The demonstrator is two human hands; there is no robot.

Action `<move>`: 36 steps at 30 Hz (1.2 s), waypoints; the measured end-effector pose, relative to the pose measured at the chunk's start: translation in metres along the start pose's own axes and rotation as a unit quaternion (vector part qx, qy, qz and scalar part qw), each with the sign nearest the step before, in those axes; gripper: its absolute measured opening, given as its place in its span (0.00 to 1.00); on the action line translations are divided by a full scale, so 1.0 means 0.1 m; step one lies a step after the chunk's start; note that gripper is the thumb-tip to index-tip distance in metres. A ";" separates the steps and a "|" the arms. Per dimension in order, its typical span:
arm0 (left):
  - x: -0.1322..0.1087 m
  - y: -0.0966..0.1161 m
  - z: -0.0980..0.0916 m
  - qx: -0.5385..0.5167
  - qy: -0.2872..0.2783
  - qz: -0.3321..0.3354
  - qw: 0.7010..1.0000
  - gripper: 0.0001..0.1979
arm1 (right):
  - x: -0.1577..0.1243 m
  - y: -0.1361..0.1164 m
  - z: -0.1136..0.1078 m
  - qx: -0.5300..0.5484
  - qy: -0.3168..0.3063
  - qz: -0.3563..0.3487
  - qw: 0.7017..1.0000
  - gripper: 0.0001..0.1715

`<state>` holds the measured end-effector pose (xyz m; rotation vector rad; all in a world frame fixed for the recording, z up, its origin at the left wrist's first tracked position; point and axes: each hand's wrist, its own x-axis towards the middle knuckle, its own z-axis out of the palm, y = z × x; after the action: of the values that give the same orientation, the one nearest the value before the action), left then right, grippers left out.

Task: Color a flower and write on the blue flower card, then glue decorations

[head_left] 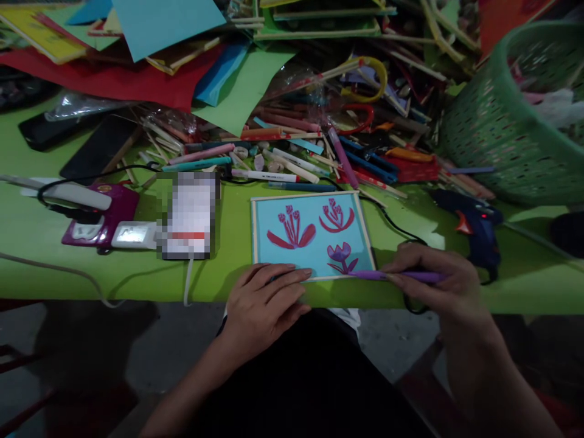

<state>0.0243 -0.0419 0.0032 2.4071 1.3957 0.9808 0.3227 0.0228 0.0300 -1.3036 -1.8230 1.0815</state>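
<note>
From my feed, the blue card (314, 213) lies flat on the green table (137, 274) just past its near edge, edged with pale sticks and painted with three flowers. My left hand (267, 298) is released and flat, palm down, its fingertips pressing the card's corner at 7 o'clock. My right hand (438, 286) sits off the card at about 4 o'clock, clenched around a purple marker (392, 275) that lies nearly level. Its tip points toward 9 o'clock and meets the base of the purple flower (342, 255). At 3 o'clock from the card rests a dark blue glue gun (474, 228), and a green basket (502, 134) stands at 2 o'clock. A heap of pens (296, 158) spreads at 12 o'clock, with coloured paper sheets (164, 24) beyond. At 9 o'clock lies a phone (189, 216), beside a purple power strip (98, 222)
</note>
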 end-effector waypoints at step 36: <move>-0.01 -0.02 0.02 0.002 0.009 0.008 1.000 0.06 | 0.08 -0.05 0.09 -0.083 -0.042 -0.053 0.994 0.04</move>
<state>0.0233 -0.0416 0.0004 2.4213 1.3891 1.0075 0.3100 0.0276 0.0303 -1.2540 -2.0575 0.9585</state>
